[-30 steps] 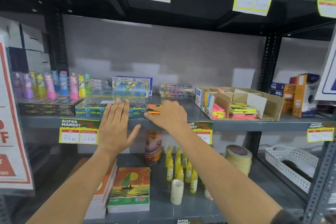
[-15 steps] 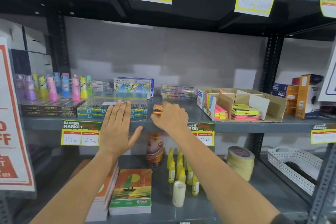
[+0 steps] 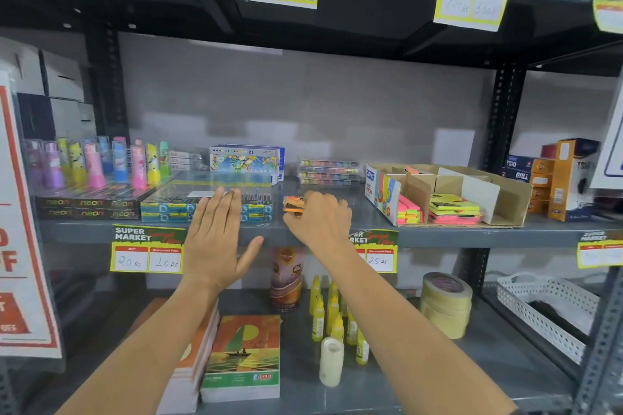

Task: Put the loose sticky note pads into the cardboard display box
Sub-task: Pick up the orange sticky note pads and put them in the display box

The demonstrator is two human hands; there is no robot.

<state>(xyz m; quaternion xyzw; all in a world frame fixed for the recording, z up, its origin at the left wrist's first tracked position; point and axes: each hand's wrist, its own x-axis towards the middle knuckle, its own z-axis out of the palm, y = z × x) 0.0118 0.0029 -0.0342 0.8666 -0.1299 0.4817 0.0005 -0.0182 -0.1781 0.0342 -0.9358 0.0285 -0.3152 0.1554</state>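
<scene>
An orange sticky note pad [image 3: 292, 205] lies on the grey middle shelf [image 3: 337, 222], and my right hand [image 3: 318, 219] is closed over its right side, gripping it. My left hand [image 3: 215, 236] is flat with fingers apart, resting against the front of the blue pencil packs [image 3: 161, 209], holding nothing. The cardboard display box [image 3: 505, 199] stands to the right on the same shelf. It holds yellow and pink pads [image 3: 453, 209] in one compartment and narrow neon pads [image 3: 408, 212] in another.
Neon marker boxes [image 3: 87, 207] with coloured tubes sit at the left, crayon boxes [image 3: 247, 162] and paint sets [image 3: 328, 172] at the back, orange boxes [image 3: 566, 178] at the right. The lower shelf carries notebooks [image 3: 244, 357], glue bottles [image 3: 332, 313], tape rolls [image 3: 445, 303] and a white basket [image 3: 542, 310].
My right hand has closed more tightly on the orange pad and drawn slightly right. My left hand stays against the pencil packs.
</scene>
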